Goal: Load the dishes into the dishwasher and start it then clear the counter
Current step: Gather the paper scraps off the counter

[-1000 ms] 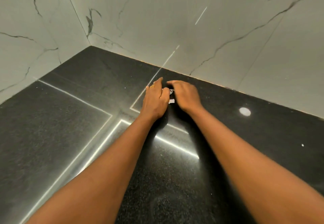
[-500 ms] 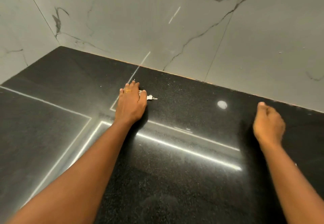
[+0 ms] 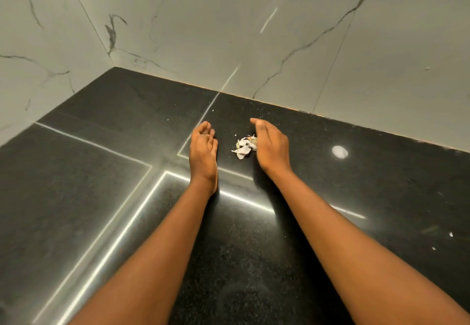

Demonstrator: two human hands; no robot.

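Observation:
A small heap of white and tan scraps (image 3: 243, 147) lies on the black stone counter (image 3: 106, 162) near the back wall. My left hand (image 3: 203, 148) stands on its edge just left of the heap, palm turned toward it, fingers loosely bent, holding nothing. My right hand (image 3: 270, 144) stands on its edge against the heap's right side, fingers straight, touching the scraps.
Marble wall panels (image 3: 254, 32) rise behind and to the left, meeting in a corner. A few white crumbs (image 3: 450, 234) lie on the counter at the right. A round light reflection (image 3: 339, 151) and bright strip reflections show on the polished surface.
My right hand has swept back in from the far right to the heap. My left hand has lifted off the scraps and turned onto its edge, uncovering the heap between both hands.

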